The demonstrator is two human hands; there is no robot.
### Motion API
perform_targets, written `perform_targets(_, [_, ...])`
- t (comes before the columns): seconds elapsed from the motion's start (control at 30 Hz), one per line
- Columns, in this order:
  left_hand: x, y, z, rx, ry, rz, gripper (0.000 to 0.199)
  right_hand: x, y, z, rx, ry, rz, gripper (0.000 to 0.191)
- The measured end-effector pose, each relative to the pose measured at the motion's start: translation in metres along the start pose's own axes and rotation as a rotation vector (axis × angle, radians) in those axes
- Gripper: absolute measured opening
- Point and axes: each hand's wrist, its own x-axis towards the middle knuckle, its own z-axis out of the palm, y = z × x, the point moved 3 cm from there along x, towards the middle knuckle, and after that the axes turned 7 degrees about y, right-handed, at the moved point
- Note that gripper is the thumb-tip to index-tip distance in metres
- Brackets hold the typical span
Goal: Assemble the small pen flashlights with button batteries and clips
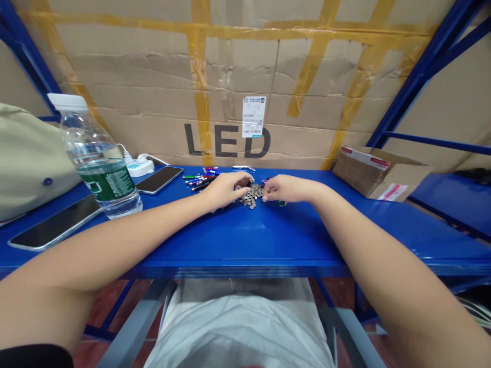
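A pile of small, round, greyish metal discs [252,198] lies on the blue tabletop between my two hands. My left hand [227,189] is at the pile's left side, its fingers curled around a small black piece [250,183] whose kind I cannot make out. On the right side of the pile, my right hand [287,189] has its fingertips pinched together close to the discs; anything between them is too small to name. Several pen-like sticks [199,181], black, blue, green and red, lie beyond my left hand. A green ring-like bit [283,203] shows under my right hand.
A water bottle [109,179] stands at the left, near two phones [161,180] and a white power adapter [141,166]. An open cardboard box [378,174] sits at the right. A large taped carton [153,92] walls off the back of the blue table [245,240].
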Motion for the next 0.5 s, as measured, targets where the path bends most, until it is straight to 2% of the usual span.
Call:
perform_targets(0.1, [0.0,0.002,0.0,0.0,-0.02,0.023,0.018,-0.003,-0.006,-0.008,0.324,0.171,-0.046,0.023])
perform_targets(0.17, [0.0,0.003,0.0,0.021,-0.021,0.039,0.017,-0.005,-0.011,-0.01,0.452,0.261,-0.053,0.027])
perform_targets(0.23, [0.0,0.004,0.0,0.041,-0.016,0.059,0.018,-0.005,-0.015,-0.009,0.472,0.295,-0.051,0.028])
perform_targets(0.5, [0.0,0.004,0.0,0.068,-0.015,0.084,0.02,-0.002,-0.017,-0.006,0.321,0.37,-0.076,0.02])
